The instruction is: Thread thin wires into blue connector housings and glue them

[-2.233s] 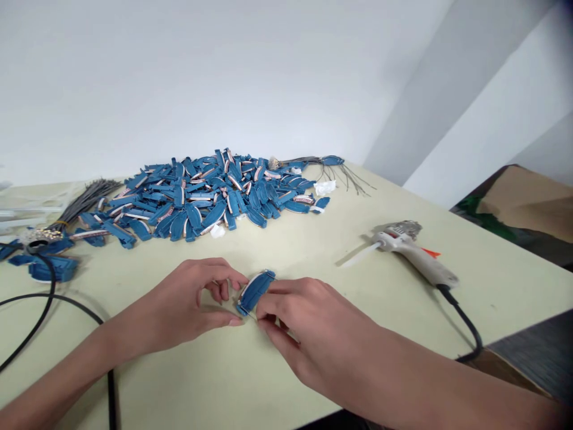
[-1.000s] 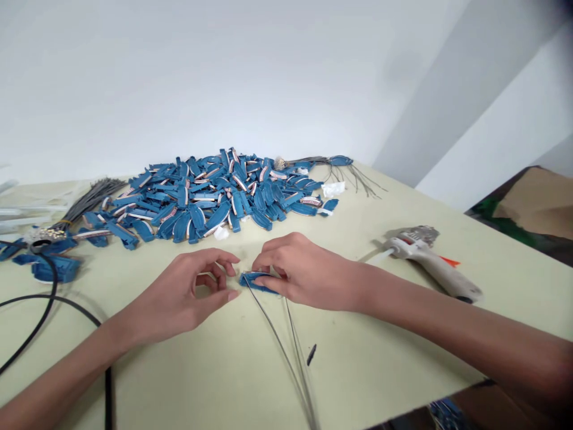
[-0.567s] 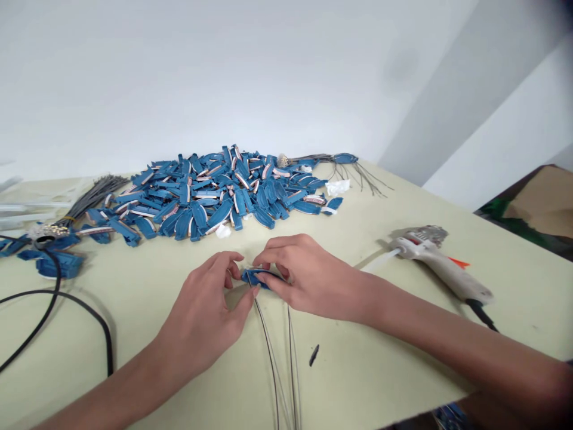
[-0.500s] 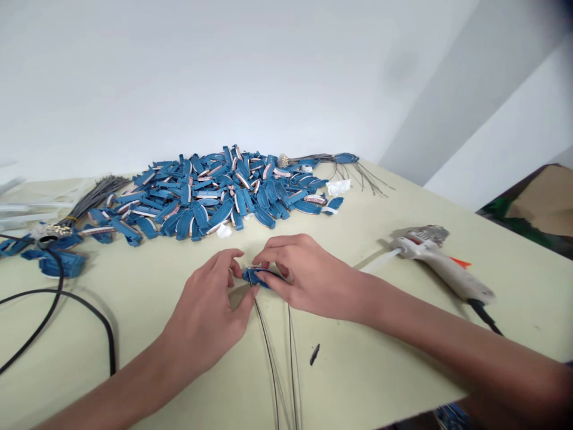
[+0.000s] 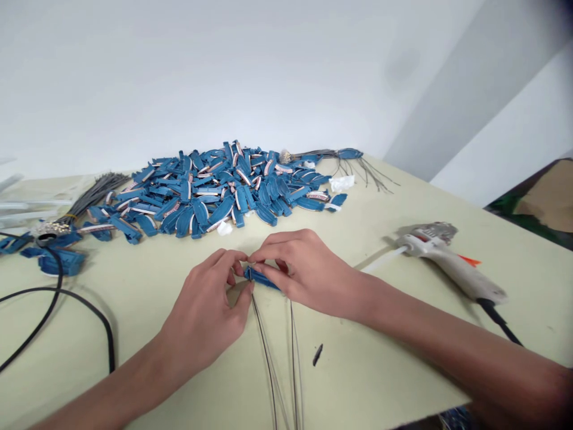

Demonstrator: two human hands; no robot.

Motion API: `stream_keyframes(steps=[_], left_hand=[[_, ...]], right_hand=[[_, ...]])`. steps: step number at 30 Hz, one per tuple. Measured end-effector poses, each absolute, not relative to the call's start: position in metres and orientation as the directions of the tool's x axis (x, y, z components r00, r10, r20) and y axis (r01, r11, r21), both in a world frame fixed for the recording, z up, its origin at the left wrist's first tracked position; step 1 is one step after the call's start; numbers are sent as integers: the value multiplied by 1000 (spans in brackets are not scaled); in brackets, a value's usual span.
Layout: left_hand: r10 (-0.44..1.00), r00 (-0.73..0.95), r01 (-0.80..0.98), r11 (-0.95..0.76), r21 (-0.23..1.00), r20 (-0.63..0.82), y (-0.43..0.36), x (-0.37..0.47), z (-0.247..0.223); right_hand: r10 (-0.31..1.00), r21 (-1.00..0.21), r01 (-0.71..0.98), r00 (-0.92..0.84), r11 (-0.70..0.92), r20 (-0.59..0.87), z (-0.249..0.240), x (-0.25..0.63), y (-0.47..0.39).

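Note:
A small blue plastic piece (image 5: 265,278) lies at the table's middle, partly hidden by my fingers. My left hand (image 5: 212,301) is curled at its left end, thumb and fingertips closed near a thin wire there. From the right, my right hand (image 5: 304,269) grips the piece, its index fingertip meeting the left fingertips above it. Thin dark wires (image 5: 268,358) run from the piece toward the table's front edge. A second pair of wires (image 5: 293,352) hangs below my right hand.
Behind my hands spreads a heap of blue plastic pieces (image 5: 224,191). A glue gun (image 5: 452,257) with a white glue stick lies at the right. Wire bundles (image 5: 96,194) and a black cable (image 5: 105,325) are at the left. A small dark scrap (image 5: 317,355) lies in front.
My right index fingertip has come against the left fingertips above the blue piece. Both hands stay almost in place; the view has shifted slightly.

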State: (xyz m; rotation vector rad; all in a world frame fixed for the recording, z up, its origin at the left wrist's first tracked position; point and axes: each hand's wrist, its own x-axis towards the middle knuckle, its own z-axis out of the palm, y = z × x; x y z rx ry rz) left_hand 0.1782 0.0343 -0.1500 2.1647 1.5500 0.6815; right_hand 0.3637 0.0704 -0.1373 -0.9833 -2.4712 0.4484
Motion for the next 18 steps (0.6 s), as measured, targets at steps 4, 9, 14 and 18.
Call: stream_keyframes(steps=[4,9,14,18], left_hand=[[945,279,750,-324,577,169,35,178,-151],[941,291,729,-337,597,176,35,175,-152],[940,284,703,-338,625,189,35,173,-153],[946,275,669,-316,673,171,35,171,-153]], right_hand=[[708,-447,562,-640,696,297,-140,361,72],[710,-454,557,-630,695,313,-142,359,73],[726,-491,550,-614,676,311,-142,361,73],[751,-539,545,-588,642,300,-143,361,72]])
